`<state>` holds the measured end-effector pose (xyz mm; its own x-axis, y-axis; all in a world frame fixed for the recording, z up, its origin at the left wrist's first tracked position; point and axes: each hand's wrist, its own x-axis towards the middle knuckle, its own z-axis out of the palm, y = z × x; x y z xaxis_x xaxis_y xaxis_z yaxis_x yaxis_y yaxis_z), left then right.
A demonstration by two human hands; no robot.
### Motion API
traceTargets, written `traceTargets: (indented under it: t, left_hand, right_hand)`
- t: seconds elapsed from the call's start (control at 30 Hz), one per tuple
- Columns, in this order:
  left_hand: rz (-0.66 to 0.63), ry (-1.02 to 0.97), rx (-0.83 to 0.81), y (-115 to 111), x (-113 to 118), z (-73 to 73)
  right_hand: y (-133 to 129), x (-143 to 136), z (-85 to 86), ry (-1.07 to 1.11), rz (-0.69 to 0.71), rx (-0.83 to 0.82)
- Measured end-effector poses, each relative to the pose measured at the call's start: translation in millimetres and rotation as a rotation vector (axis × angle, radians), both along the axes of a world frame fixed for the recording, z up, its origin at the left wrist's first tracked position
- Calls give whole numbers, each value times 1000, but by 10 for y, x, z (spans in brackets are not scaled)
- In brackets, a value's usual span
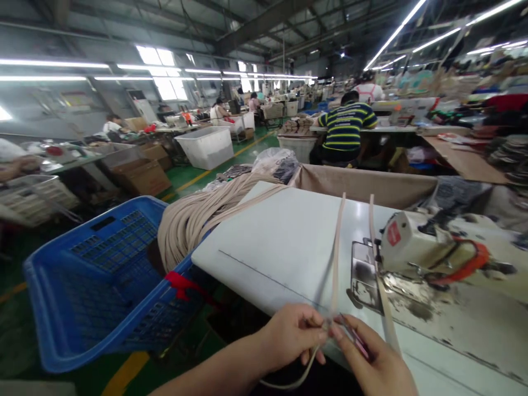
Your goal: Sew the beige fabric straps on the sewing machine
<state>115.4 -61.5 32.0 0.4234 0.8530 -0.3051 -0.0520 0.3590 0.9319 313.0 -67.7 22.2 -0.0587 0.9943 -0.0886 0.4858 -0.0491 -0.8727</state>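
At the table's front edge, my left hand [295,333] is closed, pinching a narrow beige strap [337,253]. The strap runs back from the fingers across the white table top, and a loose length hangs in a loop below. Touching it at the same spot, my right hand [367,352] is closed around slim thread snips [358,340] lying along the fingers, partly hidden. Another beige strap [385,308] passes under the head of the sewing machine [416,245] to my right. Blur hides the exact point where the fingertips meet.
Bundled beige straps [193,220] hang over the left side of the table [272,236]. A blue crate [91,297] with a red cloth tie [181,283] stands at the left. Beyond the table is a fabric-lined bin [367,184]. A person in a striped shirt [346,129] sits farther back.
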Motion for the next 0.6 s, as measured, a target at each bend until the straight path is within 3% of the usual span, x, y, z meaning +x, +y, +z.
traceTargets:
  t: [0.13, 0.23, 0.4, 0.6]
  left_hand:
    - [-57, 18, 34, -13, -53, -21]
    - [-28, 26, 19, -45, -197, -58]
    - [-45, -15, -5, -142, -648, -96]
    - [-153, 169, -21, -280, -1292, -91]
  right_hand:
    - [227, -150, -73, 222, 68, -125]
    - [377, -251, -64, 279, 23, -127]
    - [637, -342, 31, 348, -121, -125]
    - [1012, -311, 67, 485, -260, -90]
